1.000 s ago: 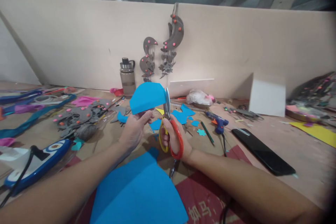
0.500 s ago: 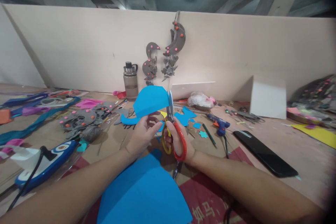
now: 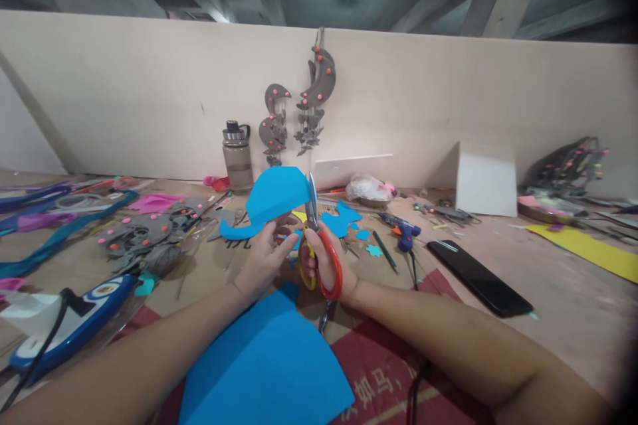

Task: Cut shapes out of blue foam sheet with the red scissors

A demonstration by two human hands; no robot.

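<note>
A blue sheet piece (image 3: 278, 194), felt or foam by its look, is held up by my left hand (image 3: 266, 255) at its lower edge. My left fingers are partly hidden behind it. In my right hand (image 3: 326, 265) are scissors (image 3: 332, 269) with one red and one yellow handle loop. Their blades point upward at the right edge of the blue piece, and how far apart they stand is hard to see. Below my wrists lies a larger blue sheet (image 3: 264, 372) with a curved edge. Blue offcuts (image 3: 341, 219) and a small flower shape (image 3: 373, 250) rest behind the scissors.
To the right are a pencil (image 3: 385, 252), a glue gun (image 3: 406, 231) and a black phone (image 3: 478, 277). A power strip (image 3: 74, 325), grey felt pieces (image 3: 144, 232) and a bottle (image 3: 238, 159) stand or lie to the left. Grey moon-shaped hangings (image 3: 319, 83) hang on the board.
The whole view has shifted slightly, so everything appears further left. Both hands, the blue piece and the scissors keep nearly the same positions relative to each other.
</note>
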